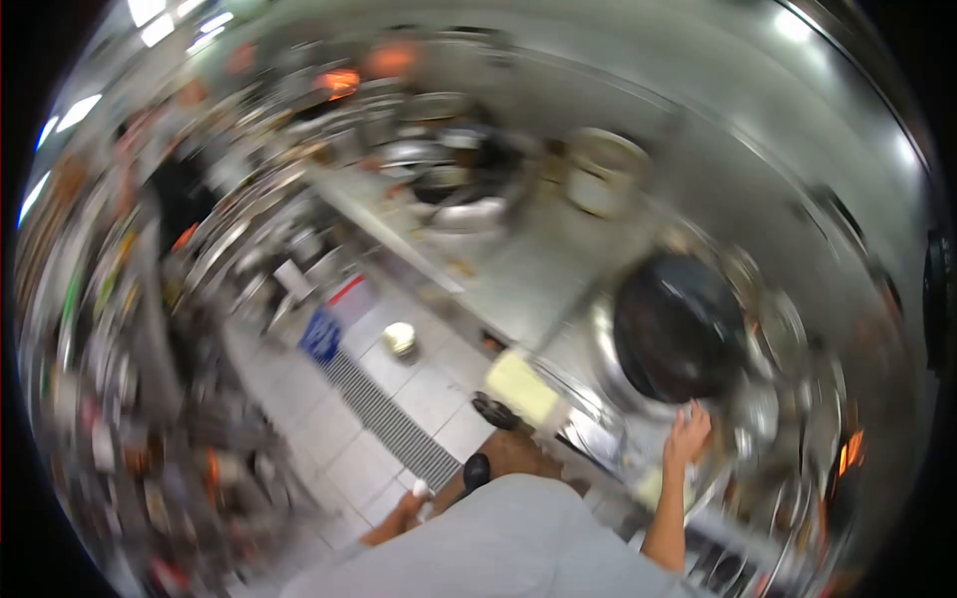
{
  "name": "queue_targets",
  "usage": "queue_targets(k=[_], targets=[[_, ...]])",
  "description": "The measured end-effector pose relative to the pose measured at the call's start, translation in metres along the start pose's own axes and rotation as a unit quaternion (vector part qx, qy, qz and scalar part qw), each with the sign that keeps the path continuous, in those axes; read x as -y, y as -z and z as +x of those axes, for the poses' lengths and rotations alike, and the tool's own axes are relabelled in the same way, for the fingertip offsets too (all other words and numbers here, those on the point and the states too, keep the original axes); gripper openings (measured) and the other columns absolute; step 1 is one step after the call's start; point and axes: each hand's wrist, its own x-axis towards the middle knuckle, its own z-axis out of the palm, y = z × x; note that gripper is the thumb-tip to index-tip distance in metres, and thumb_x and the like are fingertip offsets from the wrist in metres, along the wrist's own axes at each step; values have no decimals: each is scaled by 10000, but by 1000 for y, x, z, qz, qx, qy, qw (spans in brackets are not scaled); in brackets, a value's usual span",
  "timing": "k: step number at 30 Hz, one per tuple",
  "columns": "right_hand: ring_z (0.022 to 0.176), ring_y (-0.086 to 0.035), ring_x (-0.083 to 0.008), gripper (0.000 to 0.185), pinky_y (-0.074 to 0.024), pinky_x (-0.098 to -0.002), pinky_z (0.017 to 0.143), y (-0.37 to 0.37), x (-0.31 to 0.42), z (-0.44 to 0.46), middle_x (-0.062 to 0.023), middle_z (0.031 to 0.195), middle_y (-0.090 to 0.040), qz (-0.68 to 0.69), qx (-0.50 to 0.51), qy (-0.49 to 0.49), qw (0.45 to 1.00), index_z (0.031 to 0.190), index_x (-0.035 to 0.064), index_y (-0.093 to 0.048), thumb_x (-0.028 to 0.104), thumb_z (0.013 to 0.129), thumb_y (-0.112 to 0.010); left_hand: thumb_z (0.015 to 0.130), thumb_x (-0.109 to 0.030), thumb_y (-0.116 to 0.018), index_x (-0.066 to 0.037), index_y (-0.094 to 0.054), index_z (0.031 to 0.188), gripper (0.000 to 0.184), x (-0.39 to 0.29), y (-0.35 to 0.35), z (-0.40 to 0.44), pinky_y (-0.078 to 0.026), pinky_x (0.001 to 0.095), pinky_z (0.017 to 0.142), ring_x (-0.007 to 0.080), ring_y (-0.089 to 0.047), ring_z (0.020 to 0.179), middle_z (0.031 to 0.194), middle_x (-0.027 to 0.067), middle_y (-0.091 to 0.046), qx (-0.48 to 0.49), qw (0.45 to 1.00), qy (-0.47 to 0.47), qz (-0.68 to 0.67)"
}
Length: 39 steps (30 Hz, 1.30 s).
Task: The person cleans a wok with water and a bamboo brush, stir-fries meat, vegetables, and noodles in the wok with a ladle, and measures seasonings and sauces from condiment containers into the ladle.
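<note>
My right hand (688, 434) is at the near rim of a large black wok (678, 324), its fingers curled at the edge and seeming to grip it. The wok looks tilted, resting against a shiny metal pot or ring (605, 349) on the counter. Down by my side, my left hand (401, 515) is closed around a small white thing (421, 488), too blurred to name. A yellowish board or cloth (523, 389) lies on the counter edge between the hands.
A steel counter (538, 284) runs along the wall, carrying a tall pot (605, 169) and a pile of bowls and pans (459, 189). On the tiled floor are a drain grate (394, 424), a pale tub (399, 339) and a blue container (321, 334). Blurred shelves crowd the left.
</note>
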Motion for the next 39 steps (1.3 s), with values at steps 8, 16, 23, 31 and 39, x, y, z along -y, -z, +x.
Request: queue_targets(k=[8, 16, 23, 31, 39], targets=[[1002, -549, -390, 451, -444, -486, 879, 47, -218, -236, -223, 1084, -564, -214, -2, -511, 833, 1162, 13, -550, 311, 844, -665, 784, -256, -667, -74, -627, 1075, 347, -95, 36, 30, -544, 370, 533, 235, -662, 754, 900, 117, -672, 96, 989, -53, 98], [365, -375, -115, 119, -352, -303, 350, 52, -247, -195, -3, 576, -463, 68, -13, -423, 903, 1024, 119, -543, 206, 945, -561, 793, -177, -629, -20, -549, 1123, 374, -231, 21, 51, -531, 384, 532, 254, -645, 726, 905, 123, -637, -13, 999, -32, 14], [463, -389, -38, 291, -307, -211, 375, 96, -251, 26, 41, 654, -471, 748, 16, -435, 501, 1138, 158, -542, 398, 974, -541, 760, -191, -682, 4, -558, 1126, 433, -253, -64, 0, -522, 368, 664, 238, -641, 796, 927, 126, -643, 1, 990, -124, 63], [426, -342, -86, 253, -266, -244, 379, 7, -383, 179, 36, 577, -408, 499, 71, -445, 740, 744, 166, -467, 269, 908, -630, 701, -292, -746, -14, -636, 1047, 457, -94, -78, -142, -529, 418, 738, 286, -662, 818, 884, 145, -676, -118, 989, -36, 85], [475, -414, -93, 292, -310, -267, 402, 19, -348, 188, -18, 669, -428, 828, 68, -389, 398, 847, 54, -429, 264, 1043, -376, 698, -293, -724, -31, -638, 1039, 439, 43, -111, -240, -536, 415, 725, 284, -662, 813, 873, 138, -670, -123, 985, 121, -17]])
